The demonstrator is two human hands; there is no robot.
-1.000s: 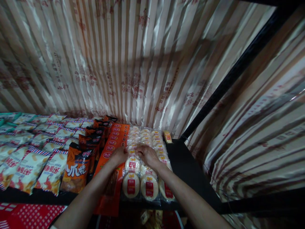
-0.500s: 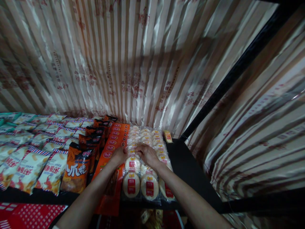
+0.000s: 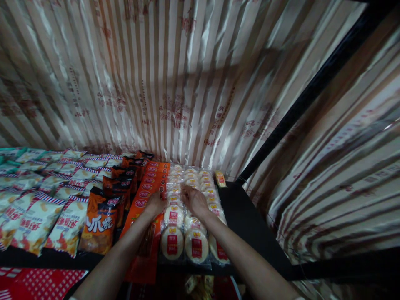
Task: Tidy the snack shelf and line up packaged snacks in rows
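Note:
Wrapped round rice crackers [image 3: 173, 242] stand in upright rows that run back along the dark shelf. My left hand [image 3: 156, 203] is at the left side of the leftmost row, over the edge of a flat orange snack packet [image 3: 146, 183]. Its fingers are curled in, and their tips are hard to see. Across the same row, my right hand [image 3: 196, 201] reaches over the middle row, fingers bent and pointing left. Dim light and blur hide what either hand may hold.
Orange-and-black snack bags [image 3: 99, 221] and white snack bags [image 3: 67, 225] stand in rows to the left. One small yellowish packet [image 3: 220, 179] lies at the back right. A black post [image 3: 300, 98] slants up beside the bare black shelf [image 3: 250, 225]. A red basket [image 3: 40, 283] is below.
My right hand has moved slightly back and right, away from the left hand. My left hand has hardly moved, and the rows look the same.

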